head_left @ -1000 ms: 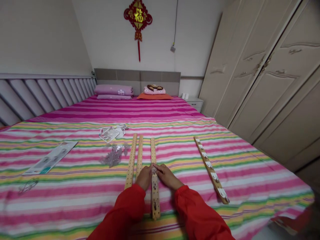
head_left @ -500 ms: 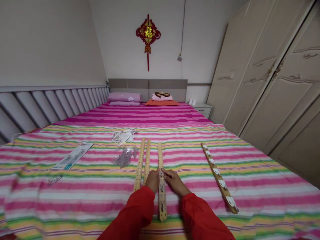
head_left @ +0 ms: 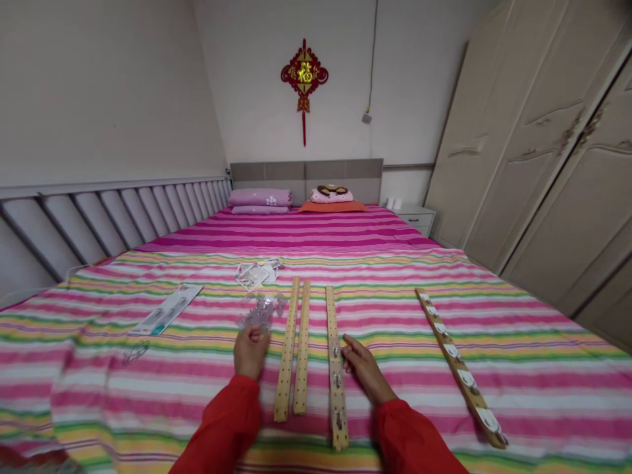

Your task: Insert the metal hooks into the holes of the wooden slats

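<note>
Left hand (head_left: 251, 352), lower centre: fingers curled, hold unclear | clear hook pile (head_left: 265, 308) just above it, nearer than to right hand (head_left: 364, 367) | drilled wooden strip (head_left: 332, 321), centre, long axis up-frame | right hand beside strip, loosely open, visibly unladen

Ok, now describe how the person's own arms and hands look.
Both arms are covered by long, plain red sleeves. The left sleeve and right sleeve look loose and slightly puffed, ending near the wrists, with no markings that stand out. The left hand and right hand are bare, without gloves.
</note>
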### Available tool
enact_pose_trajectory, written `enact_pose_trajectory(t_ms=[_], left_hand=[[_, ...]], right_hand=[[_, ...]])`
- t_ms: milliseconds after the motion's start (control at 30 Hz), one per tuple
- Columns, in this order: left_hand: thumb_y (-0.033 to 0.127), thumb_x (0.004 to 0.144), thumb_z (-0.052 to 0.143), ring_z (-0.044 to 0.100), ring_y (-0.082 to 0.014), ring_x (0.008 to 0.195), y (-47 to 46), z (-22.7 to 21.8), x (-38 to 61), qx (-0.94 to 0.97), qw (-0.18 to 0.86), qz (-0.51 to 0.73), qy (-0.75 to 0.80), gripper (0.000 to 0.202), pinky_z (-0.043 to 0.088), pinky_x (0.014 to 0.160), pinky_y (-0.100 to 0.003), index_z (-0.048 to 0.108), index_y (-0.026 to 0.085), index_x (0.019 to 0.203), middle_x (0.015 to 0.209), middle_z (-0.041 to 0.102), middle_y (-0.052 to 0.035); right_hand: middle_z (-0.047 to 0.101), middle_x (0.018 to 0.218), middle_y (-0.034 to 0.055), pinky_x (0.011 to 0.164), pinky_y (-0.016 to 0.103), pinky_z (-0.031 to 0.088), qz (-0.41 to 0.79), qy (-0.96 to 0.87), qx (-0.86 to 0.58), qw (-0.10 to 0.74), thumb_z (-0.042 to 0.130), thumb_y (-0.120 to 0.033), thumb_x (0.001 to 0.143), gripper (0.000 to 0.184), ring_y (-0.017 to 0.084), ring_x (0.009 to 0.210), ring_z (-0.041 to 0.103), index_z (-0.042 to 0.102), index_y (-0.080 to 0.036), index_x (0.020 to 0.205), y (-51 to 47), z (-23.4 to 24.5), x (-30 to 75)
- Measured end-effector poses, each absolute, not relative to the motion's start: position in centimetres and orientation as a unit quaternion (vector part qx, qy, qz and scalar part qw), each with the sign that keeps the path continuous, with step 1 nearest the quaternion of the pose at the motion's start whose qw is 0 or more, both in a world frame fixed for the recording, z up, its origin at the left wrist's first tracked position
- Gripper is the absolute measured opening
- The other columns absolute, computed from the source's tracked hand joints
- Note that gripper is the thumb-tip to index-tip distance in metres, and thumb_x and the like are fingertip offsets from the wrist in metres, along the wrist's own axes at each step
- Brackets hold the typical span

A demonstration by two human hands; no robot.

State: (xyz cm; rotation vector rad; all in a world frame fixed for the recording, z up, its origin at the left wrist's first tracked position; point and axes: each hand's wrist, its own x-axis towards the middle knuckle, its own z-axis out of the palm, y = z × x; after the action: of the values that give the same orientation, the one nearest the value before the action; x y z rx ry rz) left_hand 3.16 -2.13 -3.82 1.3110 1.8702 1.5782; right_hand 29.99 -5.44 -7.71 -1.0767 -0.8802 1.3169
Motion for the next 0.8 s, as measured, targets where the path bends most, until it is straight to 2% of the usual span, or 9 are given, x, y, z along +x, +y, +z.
enact_pose_trajectory(t_ms=[133,333,467,600,800], left_hand=[[0.039,0.044,0.070,0.053,-0.0190,0.058,-0.9,-4.4,0.5,0.458,0.150,0.554,0.679,0.036,0.046,0.061,-0.035,0.056,0.017,0.068,0.062,0.057,-0.0026],[0.039,0.052,0.063,0.057,-0.0183,0.055,-0.8,-4.6,0.2,0.428,0.188,0.560,0.684,0.023,0.048,0.061,-0.034,0.059,0.018,0.060,0.055,0.060,-0.0010],[0.036,0.053,0.062,0.058,-0.0172,0.056,-1.3,-4.5,-0.5,0.391,0.207,0.581,0.683,0.022,0.048,0.059,-0.031,0.062,0.017,0.062,0.054,0.062,-0.0005],[0.038,0.051,0.064,0.056,-0.0133,0.050,-1.7,-4.7,-0.7,0.348,0.266,0.638,0.634,0.031,0.045,0.052,-0.026,0.063,0.014,0.070,0.054,0.062,0.0007],[0.042,0.052,0.068,0.058,-0.0144,0.056,-2.8,-5.0,0.6,0.372,0.287,0.644,0.604,0.034,0.046,0.054,-0.026,0.063,0.014,0.070,0.058,0.064,-0.0014]], right_hand=[[0.054,0.057,-0.0043,0.045,0.025,0.035,0.556,-0.378,-0.466,0.576,0.069,-0.036,0.060,0.049,0.012,0.045,0.047,0.064,-0.016,0.104,-5.4,-7.7,29.9],[0.055,0.056,-0.0036,0.044,0.026,0.035,0.548,-0.378,-0.473,0.578,0.071,-0.037,0.059,0.047,0.012,0.045,0.048,0.065,-0.017,0.101,-5.5,-7.7,29.9],[0.054,0.056,-0.0041,0.044,0.025,0.036,0.546,-0.373,-0.475,0.580,0.071,-0.036,0.059,0.047,0.012,0.044,0.048,0.065,-0.016,0.101,-5.5,-7.5,29.9],[0.055,0.056,-0.0047,0.043,0.025,0.035,0.545,-0.368,-0.474,0.585,0.072,-0.035,0.058,0.047,0.011,0.044,0.048,0.065,-0.016,0.100,-5.5,-7.5,29.7],[0.060,0.060,-0.0021,0.042,0.025,0.035,0.553,-0.341,-0.472,0.596,0.071,-0.034,0.059,0.045,0.012,0.043,0.049,0.063,-0.015,0.099,-5.7,-7.4,29.9]])
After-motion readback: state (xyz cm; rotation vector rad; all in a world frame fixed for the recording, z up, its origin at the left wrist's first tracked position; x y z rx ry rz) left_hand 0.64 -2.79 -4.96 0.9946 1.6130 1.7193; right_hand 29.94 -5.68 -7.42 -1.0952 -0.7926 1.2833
